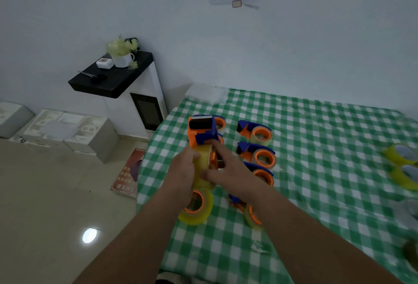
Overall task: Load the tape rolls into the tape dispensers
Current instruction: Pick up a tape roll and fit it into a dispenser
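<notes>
Above the table's left side I hold an orange and blue tape dispenser [202, 128] with a yellowish tape roll [203, 166] in it. My left hand [182, 170] grips the roll from the left. My right hand [228, 168] lies against the roll's right face, forefinger stretched up toward the blue guard and thumb pressed on the tape. Several loaded dispensers sit on the green checked cloth [316, 148]: one [256, 132], another [257, 154], a third [261, 174], one under my left wrist [196, 209] and one under my right forearm [248, 213].
Two loose yellow tape rolls [402, 166] lie near the table's right edge. Left of the table stands a white cabinet with a black top [113, 78], carrying a mug and small items. White foam boxes [61, 130] and a red sign [129, 173] lie on the floor.
</notes>
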